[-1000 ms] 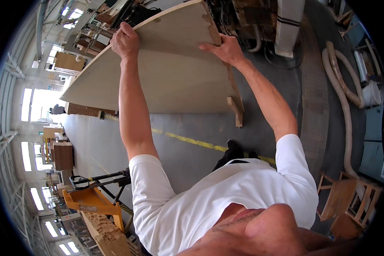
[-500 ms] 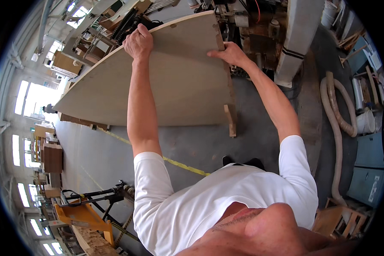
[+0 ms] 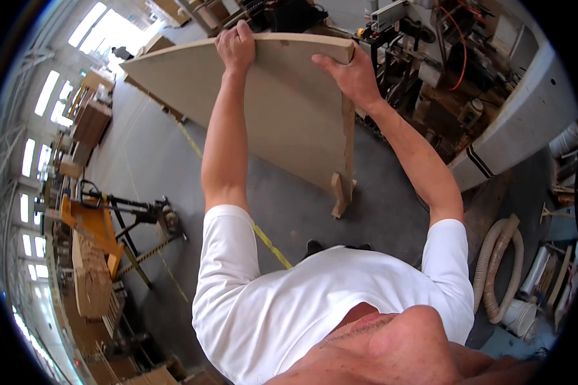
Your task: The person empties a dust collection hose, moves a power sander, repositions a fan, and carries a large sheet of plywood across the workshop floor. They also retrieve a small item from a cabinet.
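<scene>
A large flat grey-beige board [image 3: 292, 106] stands on edge in front of me, its face toward me and its long top edge running to the far left. My left hand [image 3: 236, 48] is closed over that top edge, right of its middle. At the upper right corner my right hand [image 3: 356, 76] grips the board, thumb on the near face and fingers behind it, mostly hidden. Under the board's lower right corner is a small wooden foot [image 3: 341, 194], close to the floor. The right side edge of the board looks rough.
Machinery [image 3: 430, 70] with a red hose stands beyond the board to the right, beside a pale metal column [image 3: 520, 119]. A coiled ribbed hose [image 3: 494, 269] lies at right. On the left are an orange lift cart [image 3: 90, 224], stacked wood [image 3: 88, 273] and a yellow floor line [image 3: 270, 245].
My right hand has moved up from the board's right edge to its upper corner. The board has swung relative to me, and the surroundings have turned in view. The left hand keeps its hold.
</scene>
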A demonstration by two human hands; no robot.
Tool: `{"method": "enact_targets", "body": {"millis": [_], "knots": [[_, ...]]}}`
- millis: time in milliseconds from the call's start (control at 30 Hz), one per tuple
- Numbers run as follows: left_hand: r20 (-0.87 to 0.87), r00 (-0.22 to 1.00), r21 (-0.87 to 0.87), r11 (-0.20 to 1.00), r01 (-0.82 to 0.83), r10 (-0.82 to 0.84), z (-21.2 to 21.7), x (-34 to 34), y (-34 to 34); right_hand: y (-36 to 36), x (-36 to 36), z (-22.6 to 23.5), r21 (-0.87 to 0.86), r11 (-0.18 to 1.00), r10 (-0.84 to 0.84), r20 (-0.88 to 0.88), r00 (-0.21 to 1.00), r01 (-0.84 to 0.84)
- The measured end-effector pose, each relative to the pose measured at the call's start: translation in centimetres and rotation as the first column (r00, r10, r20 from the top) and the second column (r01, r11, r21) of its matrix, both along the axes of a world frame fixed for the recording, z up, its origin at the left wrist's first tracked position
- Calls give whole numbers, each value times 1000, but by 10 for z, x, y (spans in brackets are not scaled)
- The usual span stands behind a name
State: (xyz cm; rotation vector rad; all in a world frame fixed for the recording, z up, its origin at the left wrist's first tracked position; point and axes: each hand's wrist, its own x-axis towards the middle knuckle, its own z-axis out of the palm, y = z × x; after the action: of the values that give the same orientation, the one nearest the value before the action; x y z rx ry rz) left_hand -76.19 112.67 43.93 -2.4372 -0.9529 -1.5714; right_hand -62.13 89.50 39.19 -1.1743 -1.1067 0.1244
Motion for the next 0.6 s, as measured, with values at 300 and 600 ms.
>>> {"method": "enact_targets", "body": {"millis": [300,600], "knots": [[-129,955,532,832,-159,266,-23,-10,36,-2,18,4,-1,992,124,165,979,-125],[-126,942,295,918,-264,312,-22,3,24,-5,25,13,-137,978,182,192,964,-158]]}}
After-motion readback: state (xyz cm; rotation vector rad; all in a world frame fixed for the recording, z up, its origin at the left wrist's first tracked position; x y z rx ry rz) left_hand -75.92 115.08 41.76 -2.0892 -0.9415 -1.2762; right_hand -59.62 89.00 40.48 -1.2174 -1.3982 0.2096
